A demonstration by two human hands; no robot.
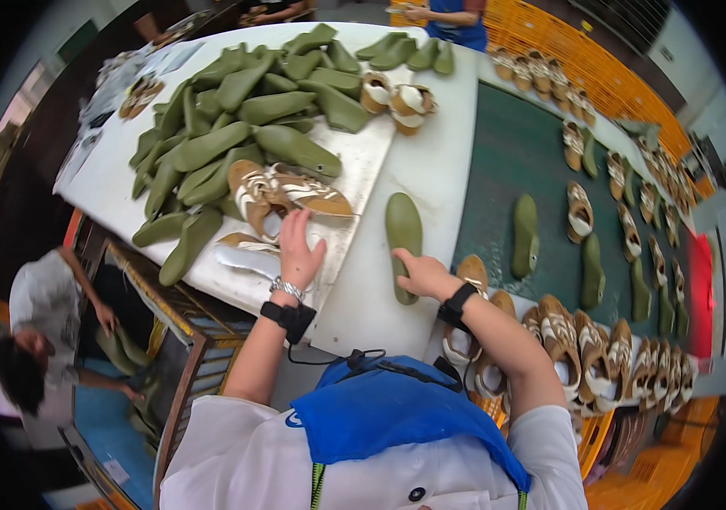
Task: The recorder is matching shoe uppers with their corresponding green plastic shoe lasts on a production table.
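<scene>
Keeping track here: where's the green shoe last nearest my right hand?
In the head view, the green shoe last lies just right of centre on the white tabletop, at the right hand, between the heaped lasts and the dark green surface.

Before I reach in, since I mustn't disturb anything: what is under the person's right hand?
A green shoe last on the white tabletop, both ends showing. The right hand hides part of its lower half.

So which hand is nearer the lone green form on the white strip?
Right: the right hand is on the green form; the left hand is apart, to its left, by brown shoes.
</scene>
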